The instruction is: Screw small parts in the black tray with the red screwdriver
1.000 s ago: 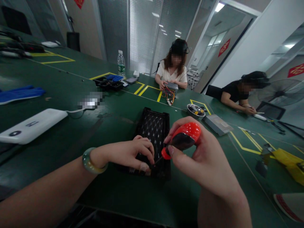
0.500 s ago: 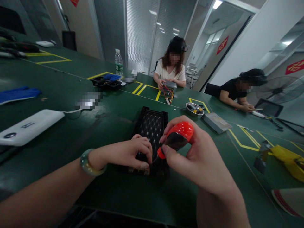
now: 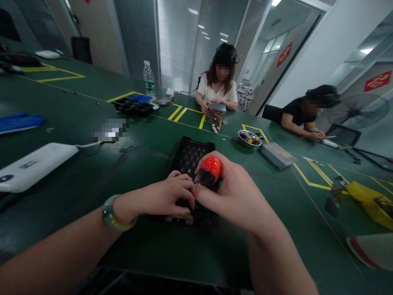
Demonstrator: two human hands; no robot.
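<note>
While the left hand [image 3: 162, 194] pins a black lattice case [image 3: 190, 157] to the green table [image 3: 147, 254], the right hand [image 3: 233, 198] clenches a red screwdriver [image 3: 209, 172], its handle packed into the palm, the way one holds a driver for turning. The shaft and tip are hidden behind the fingers, so I cannot tell exactly where they meet the case, though they angle down at its near end, right by the left fingertips [image 3: 187, 211]. Those fingers curl firmly over that end, apparently bracing it against the twist. The case lies flat directly before the person, between the two forearms. A green bangle [image 3: 118, 213] circles the left wrist.

One white power bank [image 3: 37, 168] lies to the left; one steel bowl [image 3: 249, 138] and one silver box [image 3: 277, 155] sit to the right. Farther off stand one water bottle [image 3: 149, 80] and one black tray [image 3: 132, 108]. Two co-workers share the table: one [image 3: 217, 84] opposite, both hands on a wired metal unit [image 3: 216, 110], and one [image 3: 296, 114] at the right, forearms low on the tabletop.
</note>
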